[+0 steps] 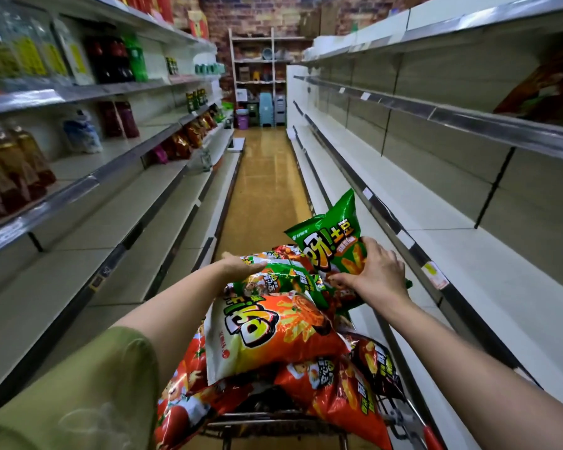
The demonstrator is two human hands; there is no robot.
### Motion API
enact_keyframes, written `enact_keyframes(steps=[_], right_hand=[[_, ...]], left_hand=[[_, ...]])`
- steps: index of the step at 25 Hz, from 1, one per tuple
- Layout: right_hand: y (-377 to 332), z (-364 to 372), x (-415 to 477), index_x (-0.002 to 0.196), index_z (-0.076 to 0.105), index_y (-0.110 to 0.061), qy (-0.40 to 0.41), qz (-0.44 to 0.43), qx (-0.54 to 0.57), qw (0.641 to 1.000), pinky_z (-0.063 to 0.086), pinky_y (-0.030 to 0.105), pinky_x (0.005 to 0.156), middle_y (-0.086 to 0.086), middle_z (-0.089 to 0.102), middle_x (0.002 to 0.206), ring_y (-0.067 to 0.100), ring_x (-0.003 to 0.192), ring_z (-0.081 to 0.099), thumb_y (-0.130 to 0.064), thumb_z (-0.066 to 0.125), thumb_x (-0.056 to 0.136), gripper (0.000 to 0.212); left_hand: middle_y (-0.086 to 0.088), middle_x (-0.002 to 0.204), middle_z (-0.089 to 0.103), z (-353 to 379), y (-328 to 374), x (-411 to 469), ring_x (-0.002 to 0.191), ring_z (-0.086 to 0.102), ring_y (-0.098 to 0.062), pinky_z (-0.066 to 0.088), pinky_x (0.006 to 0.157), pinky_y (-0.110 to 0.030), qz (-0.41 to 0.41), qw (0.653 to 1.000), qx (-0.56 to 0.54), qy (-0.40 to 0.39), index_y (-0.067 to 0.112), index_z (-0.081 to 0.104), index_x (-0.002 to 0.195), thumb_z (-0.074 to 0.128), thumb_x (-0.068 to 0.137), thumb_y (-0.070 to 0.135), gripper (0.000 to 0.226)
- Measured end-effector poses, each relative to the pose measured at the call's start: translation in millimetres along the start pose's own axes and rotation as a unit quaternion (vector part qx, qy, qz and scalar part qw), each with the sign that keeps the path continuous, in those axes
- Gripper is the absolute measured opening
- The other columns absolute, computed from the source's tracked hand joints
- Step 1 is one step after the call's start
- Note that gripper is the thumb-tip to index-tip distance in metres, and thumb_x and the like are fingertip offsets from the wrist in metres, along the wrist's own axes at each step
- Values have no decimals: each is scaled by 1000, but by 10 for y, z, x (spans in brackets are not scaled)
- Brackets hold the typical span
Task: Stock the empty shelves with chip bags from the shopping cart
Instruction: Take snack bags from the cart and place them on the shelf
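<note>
Green chip bag [333, 232] is up off the pile, tilted, top corner pointing toward the right-side shelving. Your right hand [375, 271] grips its lower half, fingers curled over the front; the thumb is mostly hidden. Your left hand [241, 264] lies flat and open on the pile of bags [283, 280], gripping nothing, just resting on the stack. The pile fills the shopping cart [273, 423]. A big orange bag [273, 329] sits on top nearest you, red ones below it.

Step in hand, as I read it: lift-out, bag not yet on a shelf. Do it clean: press the left palm on the stack so the neighbours don't slide out as the green one comes free. Don't squeeze. The bag looks puffy and slick, so a hard pinch likely crushes chips or lets it slip. A low grip is fine, but support the bottom seam.

Target is probably the bare shelf [468, 261] just beside the cart on your right, behind the price-tag strip [434, 276]. Clear that front lip, stand the bag upright, label to the aisle, and push it to the back panel so more rows fit in front. Right side is nearly all bare, so the job looks barely begun. Left-side shelves [117, 177] carry bottles and some snack bags; leave them.
</note>
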State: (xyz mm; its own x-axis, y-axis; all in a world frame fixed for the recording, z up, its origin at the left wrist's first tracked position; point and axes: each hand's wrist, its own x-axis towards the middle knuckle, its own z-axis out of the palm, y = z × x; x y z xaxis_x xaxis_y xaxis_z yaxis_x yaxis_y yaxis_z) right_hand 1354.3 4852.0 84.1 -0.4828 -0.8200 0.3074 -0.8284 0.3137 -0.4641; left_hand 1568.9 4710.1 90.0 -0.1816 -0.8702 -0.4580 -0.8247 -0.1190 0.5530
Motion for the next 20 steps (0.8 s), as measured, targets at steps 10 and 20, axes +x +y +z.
enact_keyframes(steps=[10,20], right_hand=[[-32,253,127,138,34,-19,-14,11,18,1000,30,35,102,2,51,133,23,122,42,-53,76,67,89],[9,33,99,135,38,-16,44,34,48,997,36,40,99,7,54,129,27,118,46,-48,78,66,86]], left_hand=[[-18,104,70,67,-308,776,83,71,-32,58,79,-46,-43,971,-230,-57,0,53,123,94,8,50,132],[-19,89,72,-302,-81,-136,69,71,-26,60,56,-34,79,873,-476,75,-3,60,105,82,67,10,46]])
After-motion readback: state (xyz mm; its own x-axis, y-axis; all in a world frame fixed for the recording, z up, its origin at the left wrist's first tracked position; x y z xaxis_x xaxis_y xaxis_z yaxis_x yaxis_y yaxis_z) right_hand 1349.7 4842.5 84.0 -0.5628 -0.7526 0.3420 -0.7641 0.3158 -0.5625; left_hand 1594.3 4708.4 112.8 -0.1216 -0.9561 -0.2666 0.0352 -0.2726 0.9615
